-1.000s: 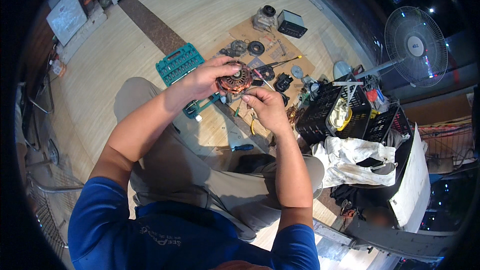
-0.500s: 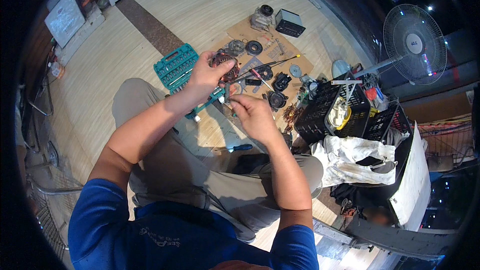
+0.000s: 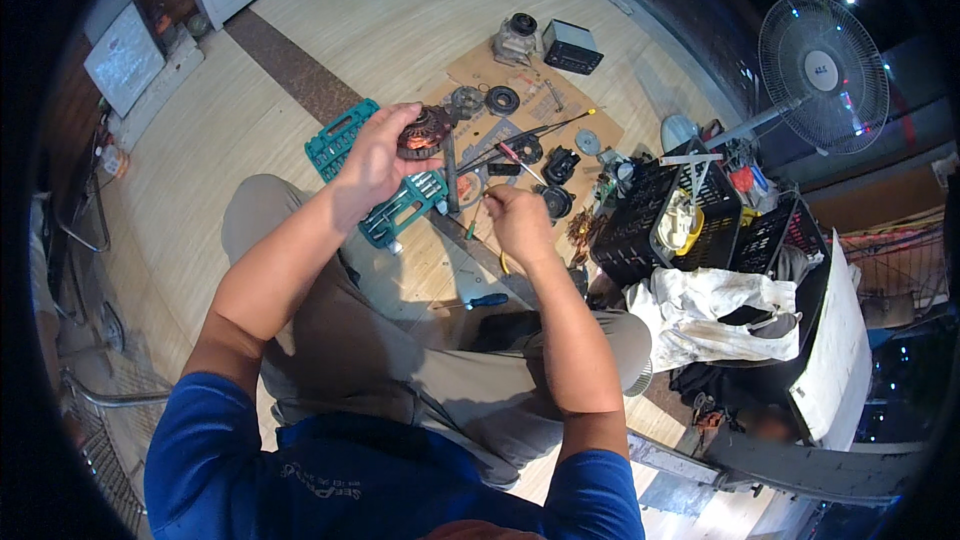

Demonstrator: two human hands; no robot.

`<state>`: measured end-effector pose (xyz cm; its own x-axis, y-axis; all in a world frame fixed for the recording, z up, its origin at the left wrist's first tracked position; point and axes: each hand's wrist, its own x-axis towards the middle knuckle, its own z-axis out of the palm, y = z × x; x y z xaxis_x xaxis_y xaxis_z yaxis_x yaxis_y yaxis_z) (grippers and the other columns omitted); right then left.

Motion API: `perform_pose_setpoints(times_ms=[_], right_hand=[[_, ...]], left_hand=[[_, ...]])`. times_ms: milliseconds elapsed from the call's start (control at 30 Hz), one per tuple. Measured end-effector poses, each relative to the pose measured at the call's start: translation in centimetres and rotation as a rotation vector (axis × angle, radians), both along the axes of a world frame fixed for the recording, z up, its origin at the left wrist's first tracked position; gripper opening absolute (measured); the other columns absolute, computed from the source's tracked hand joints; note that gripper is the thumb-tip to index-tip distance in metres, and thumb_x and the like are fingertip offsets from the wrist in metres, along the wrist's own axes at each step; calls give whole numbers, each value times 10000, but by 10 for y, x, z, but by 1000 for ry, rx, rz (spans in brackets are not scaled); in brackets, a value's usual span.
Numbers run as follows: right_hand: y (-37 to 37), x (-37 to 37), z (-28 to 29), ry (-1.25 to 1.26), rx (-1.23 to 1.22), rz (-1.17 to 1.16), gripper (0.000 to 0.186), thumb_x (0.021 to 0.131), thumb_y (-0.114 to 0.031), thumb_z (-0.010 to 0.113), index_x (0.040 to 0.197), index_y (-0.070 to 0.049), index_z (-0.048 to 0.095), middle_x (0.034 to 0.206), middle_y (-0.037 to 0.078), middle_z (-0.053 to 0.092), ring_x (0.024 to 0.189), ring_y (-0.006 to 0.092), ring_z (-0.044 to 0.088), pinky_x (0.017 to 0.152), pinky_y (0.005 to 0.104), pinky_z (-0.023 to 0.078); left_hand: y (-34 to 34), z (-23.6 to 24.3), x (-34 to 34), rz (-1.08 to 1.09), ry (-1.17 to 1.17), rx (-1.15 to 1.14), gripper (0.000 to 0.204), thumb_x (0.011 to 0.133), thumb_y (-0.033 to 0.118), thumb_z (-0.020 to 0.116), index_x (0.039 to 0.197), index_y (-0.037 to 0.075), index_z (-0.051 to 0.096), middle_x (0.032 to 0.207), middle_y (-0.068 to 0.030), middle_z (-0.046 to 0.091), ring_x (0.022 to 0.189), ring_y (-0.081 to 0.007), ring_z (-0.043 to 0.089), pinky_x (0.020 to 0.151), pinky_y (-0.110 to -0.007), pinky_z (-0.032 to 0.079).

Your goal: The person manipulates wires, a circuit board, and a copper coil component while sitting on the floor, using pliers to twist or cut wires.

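My left hand (image 3: 372,162) is closed around a round motor part with copper windings (image 3: 424,132), held up over the teal socket set case (image 3: 378,218). Beside the windings a dark narrow bar (image 3: 451,175) points down; whether it touches the part I cannot tell. To the right, my right hand (image 3: 522,226) has its fingertips pinched together, apart from the motor part. What they hold, if anything, is too small to make out. A blue-handled screwdriver (image 3: 487,300) lies on the floor below that hand.
Cardboard (image 3: 590,112) carries loose parts, including a black ring (image 3: 502,100) and a red-handled screwdriver (image 3: 510,152). Behind stand a metal unit (image 3: 514,45) and a car stereo (image 3: 573,46). Black crates (image 3: 640,208), a white cloth (image 3: 715,315) and a fan (image 3: 822,75) occupy the right.
My right hand has moved slightly right, away from the motor part. My left hand has shifted left and turned the part, baring more copper windings and the dark bar.
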<state>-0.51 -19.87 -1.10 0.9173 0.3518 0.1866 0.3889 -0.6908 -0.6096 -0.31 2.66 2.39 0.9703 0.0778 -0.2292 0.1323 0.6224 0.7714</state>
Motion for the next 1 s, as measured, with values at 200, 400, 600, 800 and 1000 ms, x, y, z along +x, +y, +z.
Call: perform_pose_setpoints(times_ms=[200, 400, 600, 800, 1000], right_hand=[[-31, 20, 15, -61, 31, -123, 128, 814, -136, 656, 915, -68, 694, 832, 182, 658, 761, 356, 642, 677, 413, 511], [-43, 13, 51, -189, 68, -152, 130, 827, -113, 653, 926, -32, 676, 873, 172, 664, 781, 345, 644, 681, 374, 510], [-36, -21, 84, -259, 156, -60, 140, 823, -87, 677, 933, 1, 676, 771, 160, 651, 657, 215, 638, 615, 295, 479], [-30, -43, 90, -122, 138, 218, 98, 825, -94, 650, 881, -15, 662, 788, 165, 639, 730, 335, 630, 643, 370, 500], [-58, -25, 68, -161, -3, 198, 87, 822, -73, 657, 880, -9, 666, 816, 157, 655, 733, 320, 642, 647, 353, 506]], left_hand=[[13, 9, -2, -178, -27, 124, 325, 909, 248, 554, 1168, 61, 495, 1016, -86, 639, 811, -174, 662, 592, -372, 585], [9, -1, 1, -54, -100, 408, 403, 871, 204, 621, 1196, 26, 464, 996, -109, 631, 766, -183, 658, 563, -319, 555], [12, -15, 14, 343, -135, 686, 489, 839, 172, 688, 1207, -30, 437, 1017, -149, 597, 842, -195, 625, 680, -325, 550], [34, -7, 23, 378, -39, 92, 405, 906, 231, 610, 1144, -38, 423, 935, -146, 587, 827, -219, 619, 679, -396, 578], [79, -7, 33, 309, 44, -259, 338, 935, 328, 529, 957, -9, 544, 885, -140, 599, 738, -275, 593, 725, -462, 566]])
